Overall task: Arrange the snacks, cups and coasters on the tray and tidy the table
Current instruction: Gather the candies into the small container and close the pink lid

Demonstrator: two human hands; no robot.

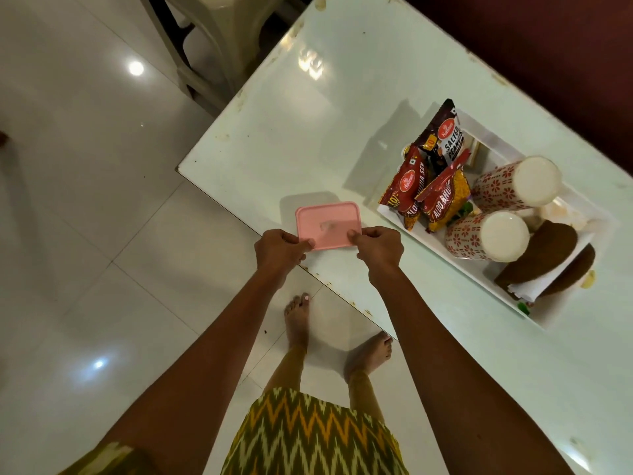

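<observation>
A pink square lid or container (327, 223) lies at the near edge of the white table (308, 138). My left hand (281, 250) pinches its near left corner and my right hand (378, 248) pinches its near right corner. To the right stands a white tray (411, 228). It holds three red snack packets (431, 173), two patterned paper cups (486, 238) (517, 183) and brown round coasters (544, 252).
A plastic chair (212, 39) stands on the glossy tiled floor (85, 200) beyond the table's left corner. A dark red wall (548, 46) runs behind the table. My bare feet (298, 320) stand at the table's near edge.
</observation>
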